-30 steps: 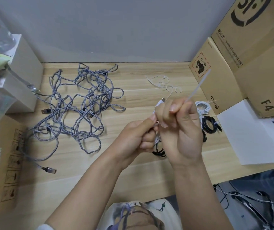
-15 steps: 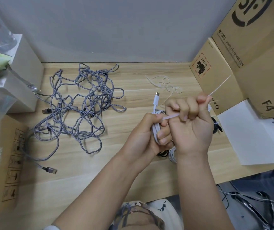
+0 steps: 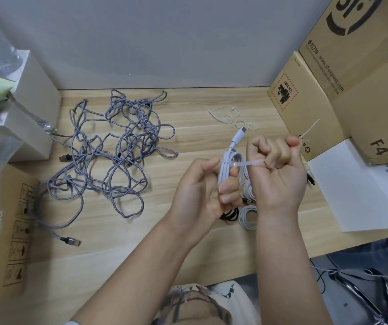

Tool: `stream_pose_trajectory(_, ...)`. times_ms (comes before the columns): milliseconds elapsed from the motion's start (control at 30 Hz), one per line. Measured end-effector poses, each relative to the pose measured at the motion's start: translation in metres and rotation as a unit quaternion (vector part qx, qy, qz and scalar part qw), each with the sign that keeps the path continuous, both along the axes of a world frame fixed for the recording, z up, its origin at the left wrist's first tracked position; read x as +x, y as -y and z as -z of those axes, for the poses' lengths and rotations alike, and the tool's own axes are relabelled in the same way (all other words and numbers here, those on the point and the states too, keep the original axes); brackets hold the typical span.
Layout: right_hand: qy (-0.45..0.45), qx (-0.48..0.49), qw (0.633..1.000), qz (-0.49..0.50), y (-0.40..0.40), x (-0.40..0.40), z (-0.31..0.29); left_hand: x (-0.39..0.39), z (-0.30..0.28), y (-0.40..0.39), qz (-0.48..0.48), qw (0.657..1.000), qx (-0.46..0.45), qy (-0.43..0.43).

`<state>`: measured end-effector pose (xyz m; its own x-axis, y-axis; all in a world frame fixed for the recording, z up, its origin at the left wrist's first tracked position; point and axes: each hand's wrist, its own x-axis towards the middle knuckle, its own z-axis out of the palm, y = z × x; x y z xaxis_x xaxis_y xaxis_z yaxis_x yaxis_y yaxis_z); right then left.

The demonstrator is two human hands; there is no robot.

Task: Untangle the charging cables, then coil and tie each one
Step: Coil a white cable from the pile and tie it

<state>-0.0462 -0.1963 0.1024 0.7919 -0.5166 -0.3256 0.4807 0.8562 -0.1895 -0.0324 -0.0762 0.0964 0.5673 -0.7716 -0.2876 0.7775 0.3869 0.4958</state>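
My left hand (image 3: 202,191) grips a coiled white charging cable (image 3: 229,158), its plug sticking up and away from me. A white zip tie (image 3: 250,163) wraps the coil. My right hand (image 3: 279,174) is fisted on the tie's tail, which runs through the fist and sticks out toward the boxes. A tangle of grey braided cables (image 3: 117,148) lies on the wooden table (image 3: 108,249) to the left. Coiled white cables (image 3: 248,216) and a coiled black cable (image 3: 230,214) lie under my hands, partly hidden.
Loose white zip ties (image 3: 230,116) lie at the back of the table. Cardboard boxes (image 3: 343,90) stand at the right, with a white sheet (image 3: 357,186) in front of them. A white box (image 3: 31,109) and plastic bags stand at the left, a flat carton (image 3: 2,231) near the left edge.
My right hand has pulled the zip tie's tail out to the right, away from my left hand. The tie now stretches taut between the coil and my fist, and the plug shows.
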Motion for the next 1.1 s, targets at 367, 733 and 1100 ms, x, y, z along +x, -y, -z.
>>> stream_pose_trajectory(367,0.028,-0.393,0.898,-0.196,0.017,-0.027,-0.01,0.011,0.001,-0.021,-0.009,0.969,0.13,0.208)
stream_pose_trajectory(733,-0.125,-0.626,0.749,-0.175,0.007,-0.034,-0.035,0.016,-0.004,-0.031,0.007,0.888,0.247,0.388)
stream_pose_trajectory(1100,-0.182,-0.654,0.713,-0.178,0.001,-0.031,-0.038,0.012,-0.017,-0.04,0.033,0.816,0.311,0.487)
